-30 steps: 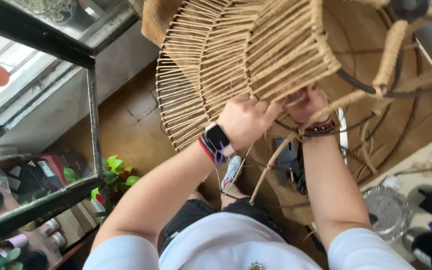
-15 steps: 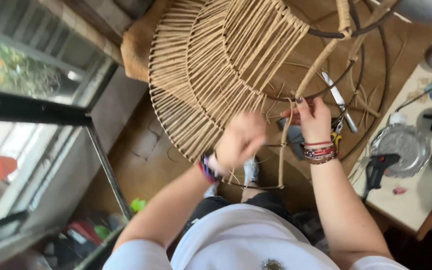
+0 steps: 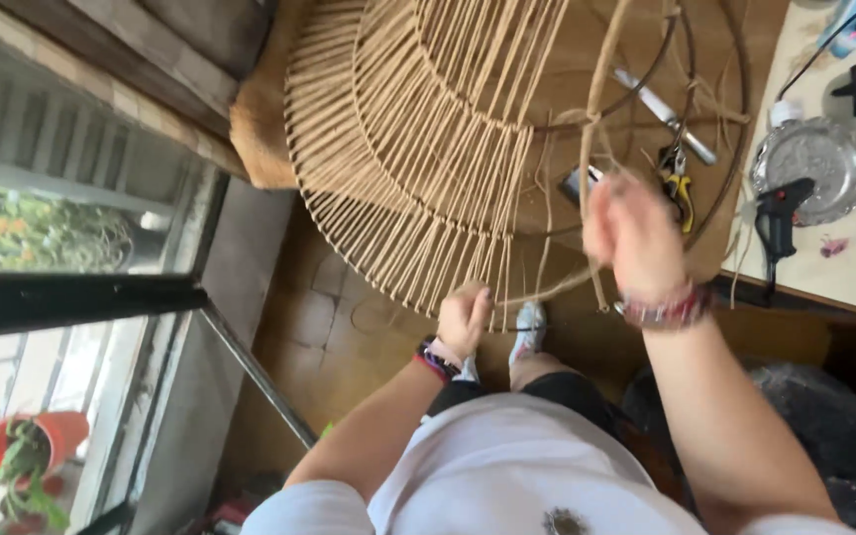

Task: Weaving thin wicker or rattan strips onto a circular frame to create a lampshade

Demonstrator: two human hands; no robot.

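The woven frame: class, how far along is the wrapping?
Done: cord strands cover the left part of the round frame. In hand: the right hand pulls a loose cord, the left hand at the rim. Left: the right part's bare rings.

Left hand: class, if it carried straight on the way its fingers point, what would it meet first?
Probably the lower edge of the woven cord frame just beyond the left hand, though depth is unclear.

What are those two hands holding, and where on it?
Both grip a tan cord strand of the woven frame: left hand at its lower end, right hand farther along.
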